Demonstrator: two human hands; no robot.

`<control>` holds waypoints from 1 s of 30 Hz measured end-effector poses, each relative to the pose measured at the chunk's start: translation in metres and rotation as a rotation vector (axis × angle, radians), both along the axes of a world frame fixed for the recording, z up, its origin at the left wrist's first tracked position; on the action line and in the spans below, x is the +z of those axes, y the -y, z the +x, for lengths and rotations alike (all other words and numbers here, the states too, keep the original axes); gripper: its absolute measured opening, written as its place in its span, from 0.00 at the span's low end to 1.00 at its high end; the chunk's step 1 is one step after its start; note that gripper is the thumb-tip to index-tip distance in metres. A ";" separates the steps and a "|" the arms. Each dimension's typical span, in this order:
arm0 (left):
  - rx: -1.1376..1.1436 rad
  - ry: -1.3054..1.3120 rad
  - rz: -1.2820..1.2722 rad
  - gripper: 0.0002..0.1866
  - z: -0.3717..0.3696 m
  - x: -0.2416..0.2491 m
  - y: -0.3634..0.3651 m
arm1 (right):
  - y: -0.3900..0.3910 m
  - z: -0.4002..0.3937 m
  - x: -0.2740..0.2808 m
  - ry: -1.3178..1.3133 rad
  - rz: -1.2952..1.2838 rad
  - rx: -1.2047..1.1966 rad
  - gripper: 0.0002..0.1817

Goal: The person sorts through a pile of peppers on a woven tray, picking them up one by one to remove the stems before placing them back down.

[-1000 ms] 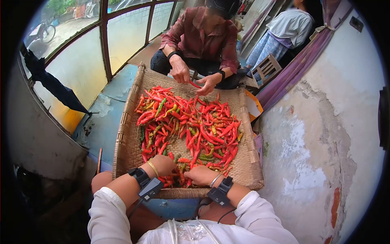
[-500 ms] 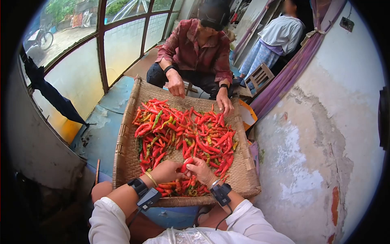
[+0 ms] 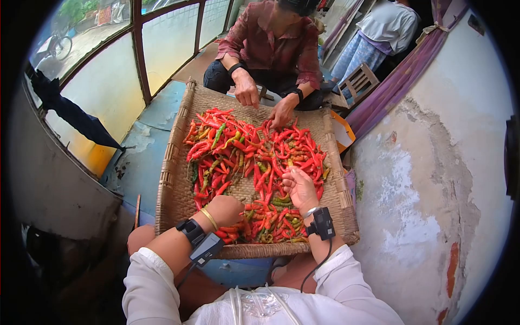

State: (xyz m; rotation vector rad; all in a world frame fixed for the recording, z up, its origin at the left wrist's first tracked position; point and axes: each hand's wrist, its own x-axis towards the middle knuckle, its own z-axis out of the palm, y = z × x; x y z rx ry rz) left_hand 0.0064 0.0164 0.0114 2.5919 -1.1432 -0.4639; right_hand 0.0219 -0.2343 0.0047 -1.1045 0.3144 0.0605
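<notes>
Two hands over the tray (image 3: 265,249); peppers (image 3: 264,179) lie inside it, mostly red, some green. Left hand (image 3: 225,210) curled, back up, at the near batch; grip hidden, can't tell if it holds one. Right hand (image 3: 300,188) over the right side, fingers narrow; contents unclear. Co-worker's hand (image 3: 283,111) at the peppers' far edge.

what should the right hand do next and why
I'd probably draw the right hand toward the near peppers: it is farther out over the tray, while the left hand is by those peppers, so both could work together.
</notes>
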 end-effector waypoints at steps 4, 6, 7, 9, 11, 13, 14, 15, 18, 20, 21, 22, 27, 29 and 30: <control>0.008 0.026 0.091 0.10 0.001 -0.011 -0.001 | -0.060 0.012 0.002 0.052 -0.425 0.233 0.12; 0.005 0.082 0.074 0.09 0.001 -0.008 -0.002 | -0.076 0.032 -0.023 0.323 -0.779 0.290 0.14; 0.014 0.076 0.077 0.09 0.001 -0.007 -0.003 | -0.090 0.037 -0.013 0.482 -0.989 0.244 0.16; 0.034 0.149 0.032 0.08 0.001 -0.008 -0.005 | -0.113 0.049 0.006 0.543 -1.300 0.255 0.20; 0.039 0.158 0.012 0.07 0.002 -0.007 -0.005 | -0.132 0.066 0.011 0.863 -1.519 0.158 0.25; 0.092 0.121 0.021 0.06 0.003 -0.005 -0.004 | -0.147 0.084 0.011 0.929 -1.648 0.296 0.32; 0.091 0.114 0.026 0.06 0.002 -0.007 -0.006 | -0.154 0.090 0.008 0.927 -1.694 0.323 0.35; 0.105 0.139 -0.050 0.06 0.001 -0.010 -0.007 | -0.161 0.096 0.006 0.927 -1.741 0.348 0.37; 0.103 0.270 -0.221 0.05 -0.001 -0.023 -0.007 | -0.174 0.107 0.002 0.835 -1.886 0.420 0.40; 0.090 0.374 -0.317 0.05 0.000 -0.026 -0.006 | -0.177 0.116 -0.002 0.738 -1.906 0.452 0.40; 0.091 0.309 -0.242 0.05 -0.001 -0.018 -0.006 | -0.180 0.120 -0.002 0.642 -1.927 0.479 0.40; 0.090 0.244 -0.167 0.05 -0.001 -0.013 -0.007 | -0.180 0.124 0.000 0.559 -1.936 0.510 0.39; 0.035 0.074 0.036 0.06 0.005 0.000 -0.011 | -0.172 0.130 -0.013 0.603 -1.907 0.515 0.25; 0.011 0.045 0.084 0.06 0.008 0.007 -0.012 | -0.165 0.126 -0.018 0.672 -1.914 0.507 0.21; 0.013 0.047 0.083 0.06 0.008 0.009 -0.013 | -0.161 0.121 -0.018 0.765 -1.866 0.480 0.15</control>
